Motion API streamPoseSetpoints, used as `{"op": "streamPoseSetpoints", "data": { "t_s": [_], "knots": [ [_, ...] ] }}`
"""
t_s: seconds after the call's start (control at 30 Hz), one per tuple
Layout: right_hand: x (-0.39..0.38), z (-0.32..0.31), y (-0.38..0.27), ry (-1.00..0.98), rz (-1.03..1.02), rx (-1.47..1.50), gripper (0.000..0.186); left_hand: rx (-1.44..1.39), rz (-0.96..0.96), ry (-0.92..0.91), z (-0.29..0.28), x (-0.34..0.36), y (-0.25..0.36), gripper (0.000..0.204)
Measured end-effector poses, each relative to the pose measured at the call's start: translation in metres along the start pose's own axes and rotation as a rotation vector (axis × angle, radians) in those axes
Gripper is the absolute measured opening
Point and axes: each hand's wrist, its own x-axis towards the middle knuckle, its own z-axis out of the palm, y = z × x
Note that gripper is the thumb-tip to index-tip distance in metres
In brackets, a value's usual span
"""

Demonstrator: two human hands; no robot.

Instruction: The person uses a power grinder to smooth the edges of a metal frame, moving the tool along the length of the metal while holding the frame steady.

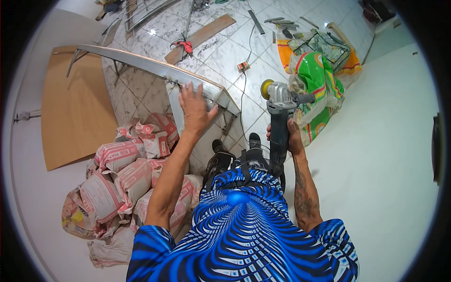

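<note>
My right hand (pixel 294 136) is wrapped round the dark body of an angle grinder (pixel 280 121), which I hold upright with its head pointing away from me. A round yellowish disc (pixel 267 89) sits at the left of the grinder's head, and a side handle (pixel 306 98) sticks out to the right. My left hand (pixel 194 107) has its fingers spread, slightly blurred, over the near right end of a long metal frame (pixel 141 65). Whether the palm touches the metal, I cannot tell.
Stacked paper sacks (pixel 127 178) lie at my left beside a leaning wooden panel (pixel 75 108). An orange socket box (pixel 243 66) and cable lie on the tiles. A red tool (pixel 184 46) rests by a wooden board (pixel 216 31). Crumpled green plastic sacks (pixel 315 75) lie right.
</note>
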Motion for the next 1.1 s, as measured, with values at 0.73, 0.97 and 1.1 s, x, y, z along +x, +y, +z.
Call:
{"op": "streamPoseSetpoints", "data": {
  "t_s": [0.73,0.97,1.1],
  "knots": [
    [0.002,0.009,-0.004,-0.008,0.013,-0.033,0.075,0.031,-0.064,0.032,0.002,-0.002,-0.005,0.083],
    [0.006,0.008,-0.008,-0.024,0.054,-0.071,0.075,0.095,0.022,-0.103,-0.009,-0.024,-0.006,0.066],
    [0.01,0.017,-0.009,-0.042,0.085,-0.104,0.074,0.045,-0.018,-0.089,-0.015,-0.024,-0.007,0.059]
  ]
}}
